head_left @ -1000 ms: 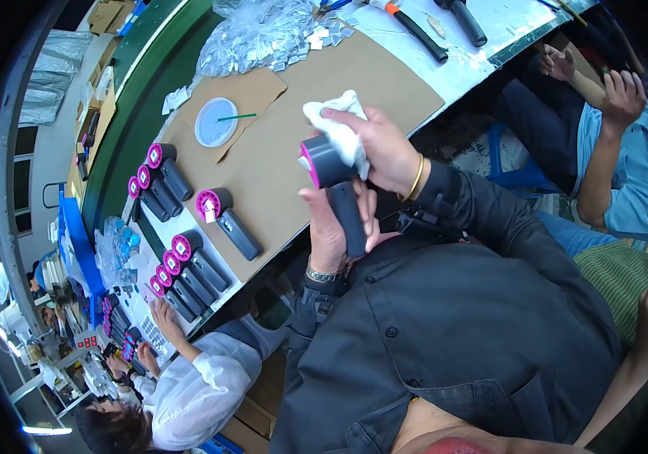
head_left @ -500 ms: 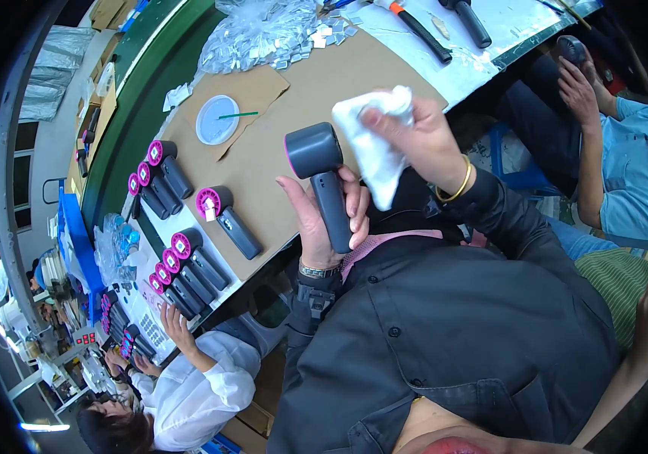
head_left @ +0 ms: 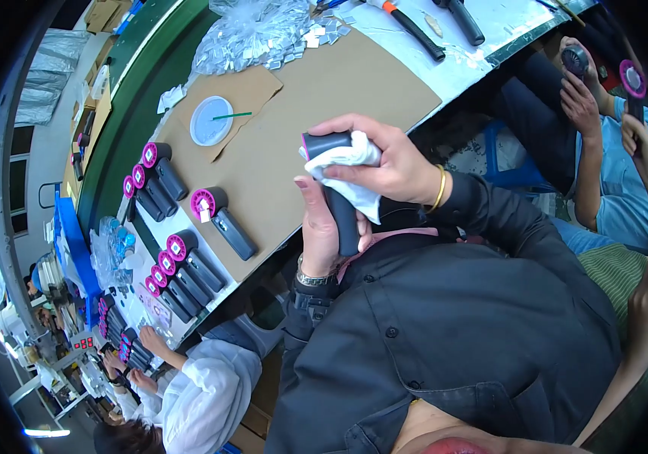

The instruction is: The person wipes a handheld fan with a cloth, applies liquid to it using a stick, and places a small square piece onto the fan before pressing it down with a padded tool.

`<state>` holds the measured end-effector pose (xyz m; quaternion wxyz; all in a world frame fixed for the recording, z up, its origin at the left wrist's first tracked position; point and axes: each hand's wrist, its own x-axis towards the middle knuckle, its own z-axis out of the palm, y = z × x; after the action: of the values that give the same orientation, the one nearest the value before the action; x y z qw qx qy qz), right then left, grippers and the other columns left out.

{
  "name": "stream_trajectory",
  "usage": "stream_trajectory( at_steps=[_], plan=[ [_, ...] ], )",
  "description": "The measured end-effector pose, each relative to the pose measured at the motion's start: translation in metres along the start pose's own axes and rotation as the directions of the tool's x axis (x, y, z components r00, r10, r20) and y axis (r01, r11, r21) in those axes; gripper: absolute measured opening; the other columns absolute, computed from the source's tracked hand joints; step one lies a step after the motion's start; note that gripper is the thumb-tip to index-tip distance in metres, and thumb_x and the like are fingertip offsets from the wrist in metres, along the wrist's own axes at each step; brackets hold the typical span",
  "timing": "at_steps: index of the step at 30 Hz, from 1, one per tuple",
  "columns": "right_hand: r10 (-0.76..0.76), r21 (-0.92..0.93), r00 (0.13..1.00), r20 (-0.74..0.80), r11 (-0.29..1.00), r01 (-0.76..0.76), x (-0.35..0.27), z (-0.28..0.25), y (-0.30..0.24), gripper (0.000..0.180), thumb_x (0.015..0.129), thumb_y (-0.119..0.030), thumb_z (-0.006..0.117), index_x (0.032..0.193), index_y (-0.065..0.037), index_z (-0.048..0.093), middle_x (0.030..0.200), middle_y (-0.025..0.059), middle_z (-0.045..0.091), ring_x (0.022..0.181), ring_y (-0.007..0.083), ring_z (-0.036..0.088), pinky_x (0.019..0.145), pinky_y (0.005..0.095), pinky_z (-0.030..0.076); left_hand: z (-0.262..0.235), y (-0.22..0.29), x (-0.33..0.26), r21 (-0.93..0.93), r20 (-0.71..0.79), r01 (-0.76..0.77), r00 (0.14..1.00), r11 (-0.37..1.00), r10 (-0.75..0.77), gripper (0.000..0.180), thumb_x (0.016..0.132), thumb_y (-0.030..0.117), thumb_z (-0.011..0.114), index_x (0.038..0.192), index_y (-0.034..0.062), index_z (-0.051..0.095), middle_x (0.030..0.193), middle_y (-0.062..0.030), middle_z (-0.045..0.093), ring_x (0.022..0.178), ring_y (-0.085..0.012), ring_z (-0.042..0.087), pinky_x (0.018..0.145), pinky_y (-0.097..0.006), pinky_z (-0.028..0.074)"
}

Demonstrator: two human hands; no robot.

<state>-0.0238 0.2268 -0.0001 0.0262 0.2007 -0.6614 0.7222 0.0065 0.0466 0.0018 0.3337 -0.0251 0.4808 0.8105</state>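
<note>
My left hand [head_left: 322, 227] is clenched around the dark grey handle of a handheld fan [head_left: 337, 193], which I hold upright above the near edge of the brown cardboard sheet [head_left: 316, 98] that covers the surface [head_left: 483, 34]. My right hand [head_left: 380, 163] presses a white cloth [head_left: 350, 170] against the fan's head, its grip closed on the cloth and wrapped over the top of the fan; a gold bangle [head_left: 440, 189] circles that wrist, and a watch [head_left: 310, 278] sits on the left wrist. On the cardboard sheet, to the left of the held fan, one fan with a magenta face [head_left: 218, 216] lies alone. Further left along the sheet's edge lie two rows of like fans [head_left: 165, 227], side by side. Beyond them on the sheet rests a round white dish [head_left: 210, 121] with a green stick across it. At the far edge of the sheet lies a clear bag of small silver pieces [head_left: 259, 34]. To the right of the sheet, another person's hands [head_left: 581, 94] hold a fan as well.
</note>
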Motion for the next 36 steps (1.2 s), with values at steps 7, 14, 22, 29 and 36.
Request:
stream_trajectory(
  at_steps=[7,14,22,29,36],
  plan=[
    [0.051,0.037,0.994,-0.093,0.998,-0.047,0.007,0.018,0.006,0.048,0.091,-0.011,0.086,0.134,-0.004,0.065,0.124,0.008,0.073,0.116,0.0164,0.069,0.1,0.0313,0.054,0.002,-0.005,0.0,0.126,-0.137,-0.097,0.984,0.987,0.114,0.1,0.094,0.091,0.025,0.128,0.001,0.05,0.07,-0.0088,0.056,0.042,-0.0174,0.054,0.036,-0.03,0.046],
    [0.058,0.081,0.997,-0.042,0.995,-0.055,0.001,0.003,0.007,0.041,0.093,-0.012,0.085,0.129,-0.005,0.067,0.117,0.0046,0.073,0.109,0.0125,0.069,0.094,0.0286,0.055,-0.006,-0.005,0.0,0.069,-0.056,-0.026,0.998,0.997,0.03,0.101,0.092,0.092,0.027,0.125,-0.0005,0.049,0.074,-0.0094,0.058,0.044,-0.0177,0.057,0.038,-0.029,0.048],
    [0.246,0.247,0.949,-0.199,0.949,-0.194,0.014,0.018,0.012,0.031,0.098,-0.015,0.08,0.126,-0.005,0.07,0.109,0.0022,0.074,0.101,0.0083,0.068,0.085,0.0256,0.055,-0.018,-0.019,0.004,0.192,0.022,-0.067,0.998,0.979,0.064,0.104,0.088,0.095,0.028,0.111,-0.0036,0.053,0.071,-0.0074,0.053,0.046,-0.0156,0.052,0.037,-0.029,0.047],
    [0.147,-0.177,0.942,-0.302,0.962,-0.206,0.023,-0.039,0.038,0.03,0.101,-0.016,0.076,0.128,-0.002,0.07,0.102,0.003,0.076,0.092,0.0074,0.069,0.082,0.0253,0.056,-0.014,-0.01,0.007,-0.311,0.15,0.019,0.988,0.95,0.029,0.105,0.086,0.097,0.026,0.111,-0.0013,0.053,0.069,-0.0056,0.048,0.05,-0.0136,0.044,0.034,-0.028,0.043],
    [0.017,-0.094,0.971,-0.238,0.995,-0.041,0.007,-0.005,-0.001,0.044,0.101,-0.018,0.075,0.14,-0.001,0.065,0.118,0.0087,0.076,0.104,0.0165,0.072,0.091,0.0311,0.057,-0.01,-0.009,0.008,-0.215,0.113,0.043,0.993,0.976,-0.019,0.106,0.085,0.098,0.024,0.112,-0.0007,0.053,0.069,-0.0054,0.048,0.049,-0.0143,0.047,0.035,-0.027,0.044]
  ],
)
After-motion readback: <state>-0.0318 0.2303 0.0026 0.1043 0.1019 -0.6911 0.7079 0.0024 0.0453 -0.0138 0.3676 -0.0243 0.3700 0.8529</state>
